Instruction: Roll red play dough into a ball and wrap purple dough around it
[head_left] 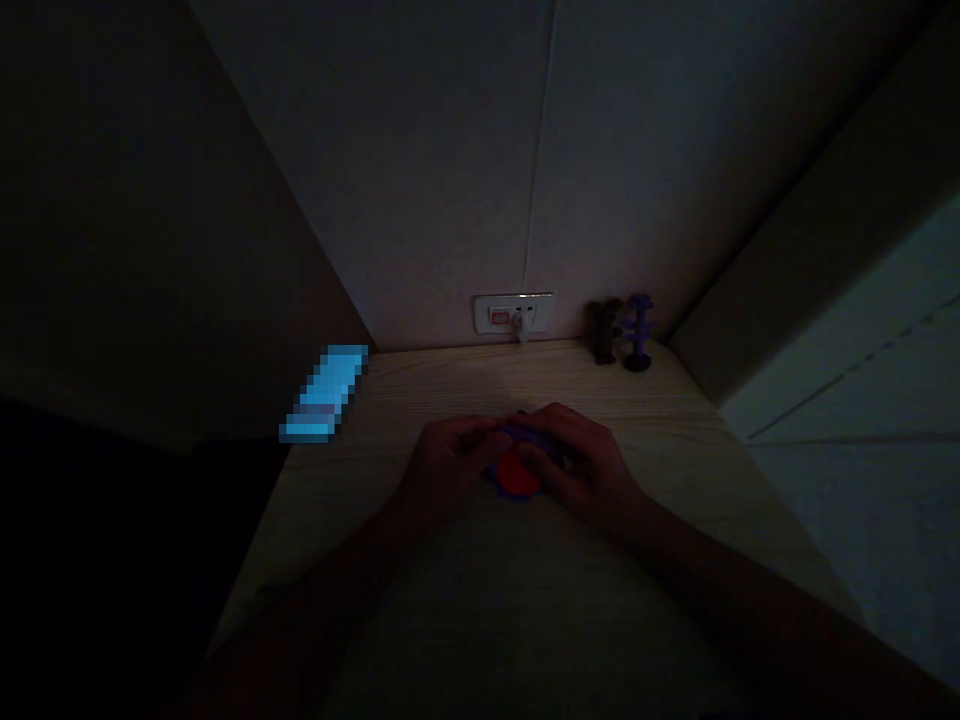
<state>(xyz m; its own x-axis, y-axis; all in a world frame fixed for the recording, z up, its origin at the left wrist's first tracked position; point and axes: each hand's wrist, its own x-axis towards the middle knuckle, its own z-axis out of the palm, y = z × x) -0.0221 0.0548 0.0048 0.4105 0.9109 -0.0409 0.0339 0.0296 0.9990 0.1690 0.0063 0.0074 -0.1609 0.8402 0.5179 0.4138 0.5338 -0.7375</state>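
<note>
The scene is very dark. Both my hands meet over the middle of a light wooden table (450,610). My left hand (442,468) and my right hand (577,462) are curled around a small red and blue object (514,474), which rests on or just above the tabletop. Only its red underside and a bit of blue show between my fingers; what it is cannot be made out.
A glowing blue blurred rectangle (325,394) lies at the table's left edge. A wall socket plate (513,313) sits on the back wall. Two small figures, a dark one (604,332) and a purple one (639,332), stand at the back right corner.
</note>
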